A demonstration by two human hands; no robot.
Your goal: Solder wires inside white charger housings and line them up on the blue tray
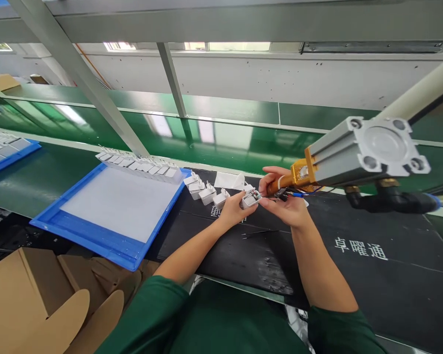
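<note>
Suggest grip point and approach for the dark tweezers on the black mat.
Probably the arms toward the right end, pinched from above: the tweezers lie flat on the black mat, slim, with their two separated tips pointing left.

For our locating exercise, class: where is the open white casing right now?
In the head view, just right of centre, the open white casing is in the left hand, left of the gold-coloured tool head.
</note>
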